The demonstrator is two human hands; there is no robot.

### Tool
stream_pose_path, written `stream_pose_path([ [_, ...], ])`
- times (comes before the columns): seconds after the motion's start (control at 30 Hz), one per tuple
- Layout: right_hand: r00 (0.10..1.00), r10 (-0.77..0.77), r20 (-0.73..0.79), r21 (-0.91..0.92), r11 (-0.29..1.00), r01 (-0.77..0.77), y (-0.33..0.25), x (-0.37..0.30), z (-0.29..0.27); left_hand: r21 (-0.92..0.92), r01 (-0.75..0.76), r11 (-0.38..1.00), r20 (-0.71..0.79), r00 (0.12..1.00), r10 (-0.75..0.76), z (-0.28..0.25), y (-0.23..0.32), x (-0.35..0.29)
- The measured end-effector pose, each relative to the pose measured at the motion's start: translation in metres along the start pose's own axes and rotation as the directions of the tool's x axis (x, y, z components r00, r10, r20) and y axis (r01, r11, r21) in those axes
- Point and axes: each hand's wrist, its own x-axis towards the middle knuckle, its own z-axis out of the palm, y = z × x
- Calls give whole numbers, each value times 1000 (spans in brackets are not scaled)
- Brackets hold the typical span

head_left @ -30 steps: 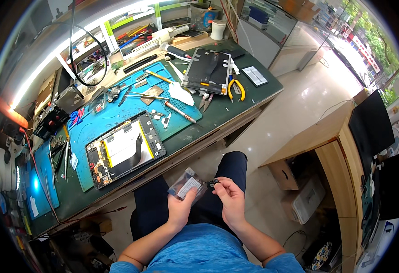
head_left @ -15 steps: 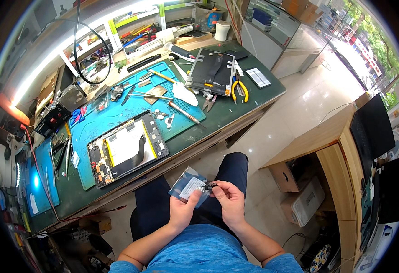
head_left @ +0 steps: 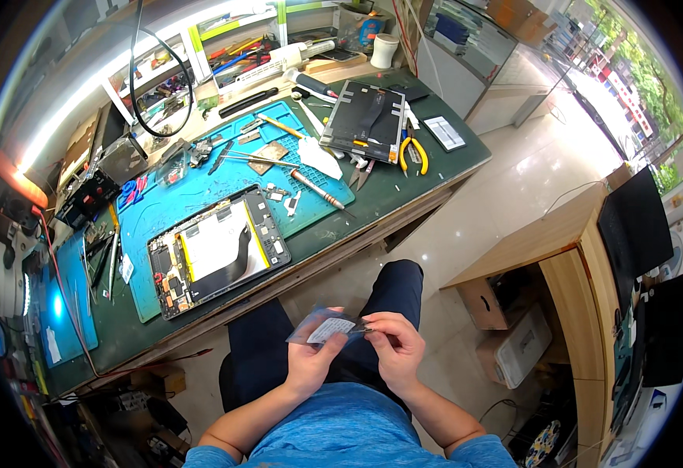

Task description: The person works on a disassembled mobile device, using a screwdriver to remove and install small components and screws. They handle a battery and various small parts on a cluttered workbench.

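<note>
Tipped flatter than before, our plastic bag (head_left: 326, 325) looks slippery, best edge-held. Our left hand (head_left: 309, 368) pinches it, right hand (head_left: 397, 349) a small dark part (head_left: 361, 328)

Your left forearm (head_left: 252, 412) and right forearm (head_left: 444, 416) rise from the lower edge and slant inward, both hands near each other, apart, over your thighs (head_left: 394, 290). Your left hand (head_left: 309, 366) grips with its thumb angled up and rightward; your right hand (head_left: 398, 351) pinches, fingers bent, tips pointing left.
</note>
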Motion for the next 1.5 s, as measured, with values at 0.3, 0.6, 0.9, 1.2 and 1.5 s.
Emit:
stream_pose_path([
  [0.3,930,-159,-331,-24,987,160,-25,85,-36,-128,26,991,132,991,-9,-12,-9,2],
  [0.6,886,-59,-459,-380,915,-136,2,294,-111,-62,93,994,96,992,-87,-17,-8,-3],
  [0.9,985,159,-72,-226,959,-171,-47,214,-30,44,50,998,126,991,-55,-38,31,-5],
  [1.2,780,499,378,-117,861,-494,-75,157,43,429,-344,836,87,936,340,-9,117,49],
  [1.5,691,398,604,-2,868,-497,-78,161,58,826,-553,110,352,658,665,-34,142,61],
])
